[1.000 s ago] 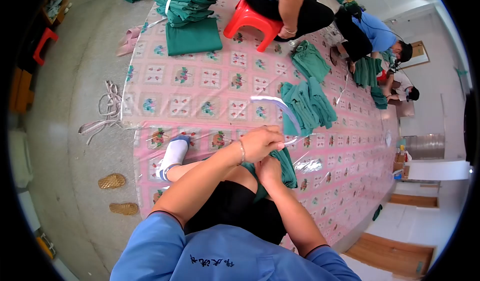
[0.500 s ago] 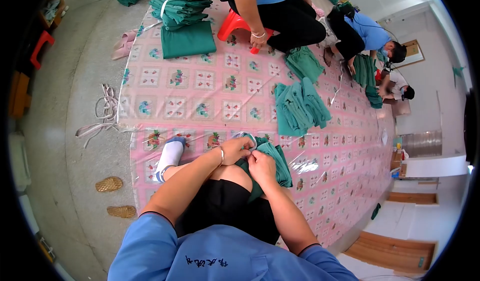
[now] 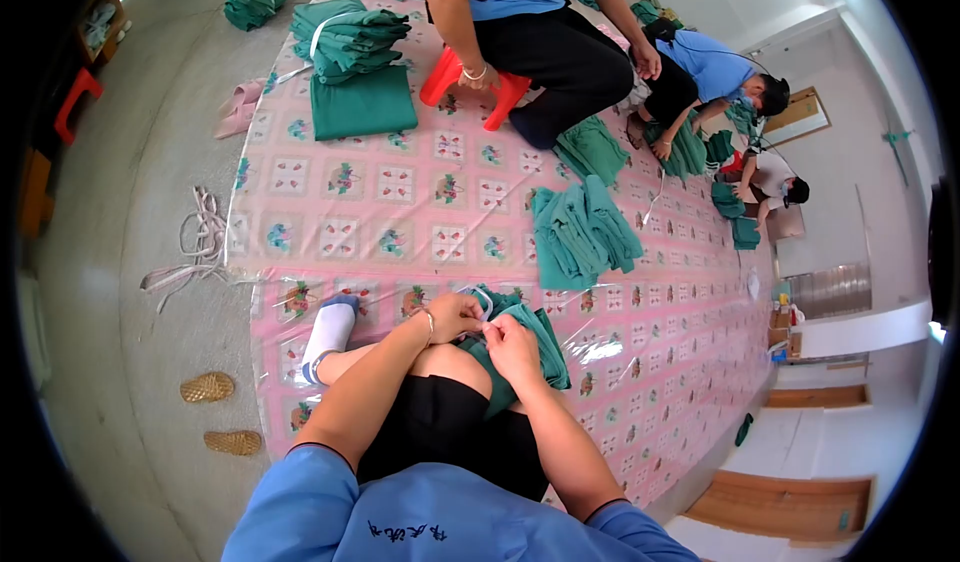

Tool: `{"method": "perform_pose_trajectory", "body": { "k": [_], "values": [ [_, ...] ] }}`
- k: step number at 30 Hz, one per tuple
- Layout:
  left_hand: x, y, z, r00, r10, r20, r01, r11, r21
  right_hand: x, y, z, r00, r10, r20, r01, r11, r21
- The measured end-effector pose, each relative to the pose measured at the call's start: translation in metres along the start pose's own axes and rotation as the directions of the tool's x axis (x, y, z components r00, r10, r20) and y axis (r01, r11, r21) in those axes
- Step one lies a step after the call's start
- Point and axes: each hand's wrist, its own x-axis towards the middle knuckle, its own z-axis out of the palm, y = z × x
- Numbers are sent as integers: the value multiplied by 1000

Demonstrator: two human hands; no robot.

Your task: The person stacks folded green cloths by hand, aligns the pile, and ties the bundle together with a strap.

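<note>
Between my knees rests a folded bundle of green cloth (image 3: 545, 347), partly covered by my hands and legs. A thin white cloth tie (image 3: 487, 304) runs over its top. My left hand (image 3: 456, 319), with a bracelet at the wrist, pinches the tie from the left side. Close against it, the fingers of my right hand (image 3: 512, 350) are closed on the tie as well. The fingertips of both hands meet over the bundle, and the exact point where they grip is small and partly hidden.
A pink patterned plastic sheet (image 3: 385, 197) covers the floor. Ahead lie a loose folded green stack (image 3: 585, 232) and a tied green stack (image 3: 350, 37). One co-worker is by a red stool (image 3: 505, 102); others work farther right. Sandals (image 3: 208, 387) and loose straps (image 3: 200, 242) lie left.
My view has shifted slightly. My hands stay together at the tie, with small finger movements. The nearest co-worker has shifted on the red stool, and the farther co-workers have moved their hands over green cloth.
</note>
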Motion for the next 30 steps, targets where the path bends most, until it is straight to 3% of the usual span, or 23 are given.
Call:
{"method": "perform_pose_trajectory", "body": {
  "k": [2, 5, 6, 9, 10, 13, 20, 23, 26, 27, 29, 30],
  "values": [
    [8, -14, 6, 999, 9, -41, -13, 996, -91, -6, 2, -1, 1000, -16, 8, 15, 989, 144],
    [3, -1, 4, 996, 19, -85, -11, 995, 94, -12, 11, -5, 998, -14, 66, -7, 953, 304],
    [4, 0, 6, 994, 57, -90, -50, 996, 73, -14, 11, -5, 999, -15, 51, -1, 950, 311],
    [-2, 11, 3, 996, 36, -82, -8, 946, 323, -18, 6, -7, 999, -21, -31, 30, 936, 350],
    [-3, 11, 3, 996, 40, -81, -19, 970, 241, -18, 7, -6, 998, -33, -51, 49, 935, 352],
    [-2, 10, 3, 996, 52, -71, -29, 955, 296, -19, 11, 0, 993, -59, -104, 91, 937, 337],
    [-9, 21, -8, 976, 116, 185, -194, 845, 498, -17, 15, 5, 989, -37, -146, 90, 921, 379],
    [-12, 30, -10, 968, 69, 240, -182, 852, 491, -18, 7, 3, 991, 41, -126, 20, 894, 448],
    [1, -6, -7, 949, 157, 272, -247, 908, 339, -20, 6, 4, 992, 63, -107, -7, 890, 455],
    [0, -5, -8, 954, 87, 288, -166, 951, 261, -20, 7, 3, 993, 55, -103, -4, 897, 442],
    [-3, -4, -10, 941, -47, 335, 14, 995, 101, -21, 7, 1, 972, -119, -200, 175, 941, 290],
    [-1, -11, -9, 939, -31, 342, 29, 1000, 12, -22, 6, 0, 949, -210, -236, 261, 943, 207]
  ]
}}
